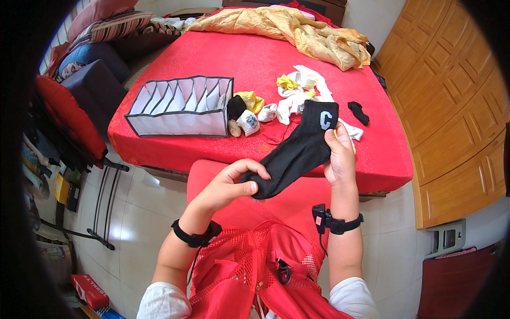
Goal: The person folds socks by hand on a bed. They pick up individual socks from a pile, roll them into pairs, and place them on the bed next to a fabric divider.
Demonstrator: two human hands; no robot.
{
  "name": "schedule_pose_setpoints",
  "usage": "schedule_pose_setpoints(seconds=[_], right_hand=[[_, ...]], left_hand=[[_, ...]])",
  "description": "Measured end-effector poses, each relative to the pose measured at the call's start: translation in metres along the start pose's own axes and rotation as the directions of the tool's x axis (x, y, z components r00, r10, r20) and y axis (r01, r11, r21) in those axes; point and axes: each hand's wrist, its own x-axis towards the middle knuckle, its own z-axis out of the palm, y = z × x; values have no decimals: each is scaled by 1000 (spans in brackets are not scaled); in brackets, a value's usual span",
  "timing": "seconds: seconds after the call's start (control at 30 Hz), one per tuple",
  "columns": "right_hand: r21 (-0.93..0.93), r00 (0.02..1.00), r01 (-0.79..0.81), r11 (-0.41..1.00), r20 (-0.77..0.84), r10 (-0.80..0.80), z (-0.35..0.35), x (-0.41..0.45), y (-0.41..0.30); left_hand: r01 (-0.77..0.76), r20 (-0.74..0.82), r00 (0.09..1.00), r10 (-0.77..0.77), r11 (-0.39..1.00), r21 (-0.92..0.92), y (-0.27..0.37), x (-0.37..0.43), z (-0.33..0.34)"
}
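A black ankle sock point(293, 153) with a pale letter on its cuff is stretched out flat between my two hands. My left hand point(235, 183) pinches the toe end; my right hand point(340, 153) grips the cuff end. Beyond it on the bed, a white fabric organizer point(177, 124) with dark trim and several compartments stands at the left. Right beside the organizer lie a rolled black sock point(236, 106), a yellow one point(253, 101) and folded white socks point(248, 122). A loose pile of white and yellow socks point(293, 99) lies behind the held sock, partly hidden by it.
The red-covered bed point(239, 52) spans the view ahead. A crumpled gold quilt point(279, 26) lies at its far end. Another black sock point(359, 113) is near the right edge. Wooden cabinets point(442, 79) line the right; a black metal rack point(105, 207) stands at the left.
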Motion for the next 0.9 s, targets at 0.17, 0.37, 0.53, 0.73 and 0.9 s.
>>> schedule_pose_setpoints(seconds=[0.17,0.37,0.53,0.73,0.9], right_hand=[[74,996,-80,994,-25,82,-2,0,3],[119,981,-192,974,37,189,-9,1,16],[129,970,-244,961,37,242,-6,-1,20],[120,961,-273,954,67,267,0,-5,20],[129,961,-274,953,81,265,-1,-5,23]], left_hand=[[-64,-5,998,64,998,-2,24,-7,31],[-145,-17,988,151,970,194,6,-5,23],[-212,-47,971,235,932,293,9,0,27],[-295,73,950,303,797,527,9,3,19],[-143,-33,986,166,922,361,4,-1,21]])
